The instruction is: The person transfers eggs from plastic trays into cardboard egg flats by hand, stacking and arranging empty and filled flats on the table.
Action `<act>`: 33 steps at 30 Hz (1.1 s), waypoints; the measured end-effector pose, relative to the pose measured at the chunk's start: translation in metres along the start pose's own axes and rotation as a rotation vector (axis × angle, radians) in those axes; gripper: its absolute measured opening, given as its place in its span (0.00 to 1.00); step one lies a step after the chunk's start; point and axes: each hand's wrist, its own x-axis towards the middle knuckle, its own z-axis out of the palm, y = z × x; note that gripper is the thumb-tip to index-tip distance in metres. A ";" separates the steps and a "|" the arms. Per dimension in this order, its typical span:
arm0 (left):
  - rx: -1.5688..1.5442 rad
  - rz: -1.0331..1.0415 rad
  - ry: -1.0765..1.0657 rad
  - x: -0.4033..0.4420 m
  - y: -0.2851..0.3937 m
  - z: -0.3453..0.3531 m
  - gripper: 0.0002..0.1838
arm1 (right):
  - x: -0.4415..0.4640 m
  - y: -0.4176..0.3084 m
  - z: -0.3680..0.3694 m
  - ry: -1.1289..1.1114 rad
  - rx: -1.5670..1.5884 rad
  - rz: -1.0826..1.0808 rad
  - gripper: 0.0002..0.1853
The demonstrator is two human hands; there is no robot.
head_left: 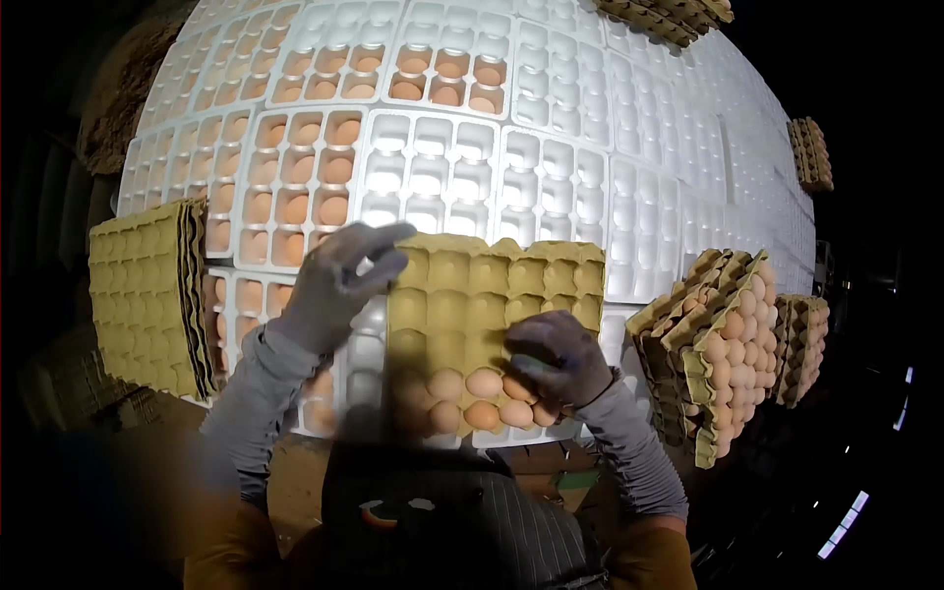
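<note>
A yellowish pulp egg tray [447,305] lies in front of me over the white foam trays. Several eggs [482,415] fill its two nearest rows; the cups farther up are bare. My left hand [346,278], in a greyish glove, is at the tray's upper left corner, its thumb and finger apart with a gap between them. Above the right part of the tray, just over the eggs, is my right hand [562,359], also gloved. Its fingers are curled and darkly shaded, and what they hold, if anything, is hidden.
White foam trays [433,167] cover the surface; those on the left [305,187] hold brown eggs. Stacked pulp trays [147,295] stand at the left. Tilted pulp trays with eggs [737,354] are at the right, and more pulp trays [669,15] lie at the far edge.
</note>
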 end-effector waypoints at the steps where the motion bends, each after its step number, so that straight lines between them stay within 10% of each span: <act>1: 0.533 0.571 0.001 -0.030 -0.021 0.009 0.15 | -0.011 -0.008 0.012 0.019 -0.086 -0.104 0.17; 8: 0.703 0.357 -0.172 -0.127 -0.001 0.061 0.19 | -0.036 -0.024 0.050 0.066 -0.393 -0.310 0.16; 12: 0.751 0.426 -0.147 -0.135 -0.005 0.065 0.22 | -0.041 -0.015 0.037 0.089 0.866 0.457 0.17; 18: 0.566 0.214 -0.032 -0.136 -0.001 0.069 0.22 | 0.006 -0.050 0.085 -0.310 -0.558 0.096 0.21; 22: 0.657 0.341 -0.020 -0.137 -0.010 0.071 0.25 | 0.014 -0.047 0.079 -0.394 -0.587 0.071 0.22; 24: 0.632 0.293 -0.034 -0.141 0.001 0.065 0.22 | 0.009 -0.035 0.062 -0.307 0.277 0.433 0.23; 27: -0.576 -0.232 0.182 -0.152 0.008 0.059 0.16 | -0.010 -0.035 0.046 -0.233 1.141 0.411 0.20; 28: -0.972 -0.295 0.197 -0.159 0.009 0.051 0.15 | -0.013 -0.036 0.052 -0.268 0.859 0.253 0.19; 30: -0.688 -0.337 0.082 -0.169 -0.006 0.051 0.14 | -0.019 -0.039 0.065 -0.224 0.245 -0.040 0.20; 33: 0.517 -0.086 -0.017 -0.180 0.016 0.080 0.24 | -0.018 -0.063 0.104 -0.380 -0.624 0.235 0.16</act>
